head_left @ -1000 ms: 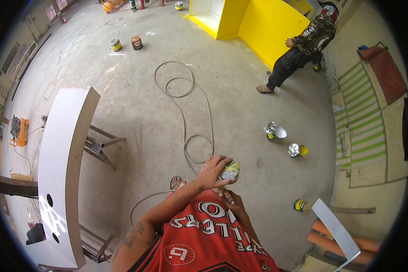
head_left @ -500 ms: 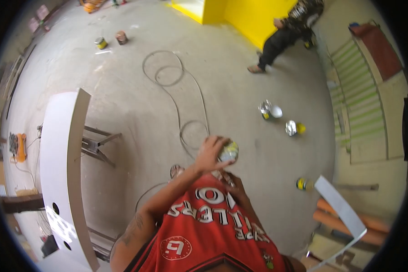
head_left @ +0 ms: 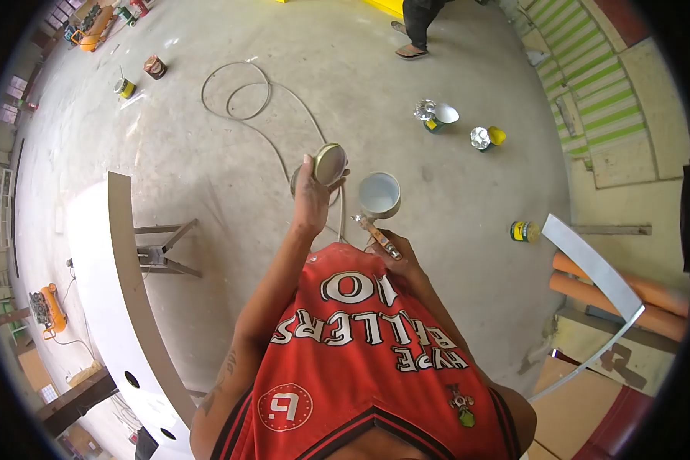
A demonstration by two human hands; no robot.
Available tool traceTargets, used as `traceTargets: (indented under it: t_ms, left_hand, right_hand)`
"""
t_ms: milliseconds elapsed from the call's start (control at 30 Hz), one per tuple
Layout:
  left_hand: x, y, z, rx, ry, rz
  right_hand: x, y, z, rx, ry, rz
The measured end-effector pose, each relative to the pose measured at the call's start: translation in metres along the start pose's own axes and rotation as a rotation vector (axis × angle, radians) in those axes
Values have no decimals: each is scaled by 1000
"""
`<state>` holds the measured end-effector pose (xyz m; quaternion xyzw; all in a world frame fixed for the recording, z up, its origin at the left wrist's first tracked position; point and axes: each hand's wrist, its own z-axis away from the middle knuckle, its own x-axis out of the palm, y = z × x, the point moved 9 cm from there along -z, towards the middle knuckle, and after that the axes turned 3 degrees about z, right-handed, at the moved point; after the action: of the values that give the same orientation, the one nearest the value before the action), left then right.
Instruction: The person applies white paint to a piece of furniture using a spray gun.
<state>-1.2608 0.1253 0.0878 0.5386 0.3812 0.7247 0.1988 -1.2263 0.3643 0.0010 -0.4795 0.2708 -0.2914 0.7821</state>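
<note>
My left hand [head_left: 310,198] is closed around the edge of a round lid [head_left: 330,165] with a gold-coloured rim, tilted so its face shows. My right hand [head_left: 400,251] grips a spray gun [head_left: 378,236] in front of my red jersey. Just beyond the gun is an open round cup [head_left: 380,194] with a pale, whitish inside; it appears attached to the gun, though the joint is hard to see. Lid and cup are apart, the lid to the left.
A looped hose [head_left: 271,92] lies on the floor ahead. Opened paint cans [head_left: 435,119] stand front right. A long white panel [head_left: 103,284] rests on a trestle [head_left: 165,249] at left. A person's leg [head_left: 418,27] shows at the top. Orange rolls [head_left: 621,295] lie right.
My left hand has moved left and away from the cup with the lid, and the cup's inside now shows. The view has tilted downward; the other person is mostly out of frame.
</note>
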Motion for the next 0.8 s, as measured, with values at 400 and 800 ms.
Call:
traceTargets:
  t_ms: [400,800]
  left_hand:
    - [-13,-26,9,-370,-6,520]
    - [-243,-187,27,-380,500,565]
  right_hand:
    - [-32,-22,0,-253,160,181]
    - [-152,-14,-25,-165,409,294]
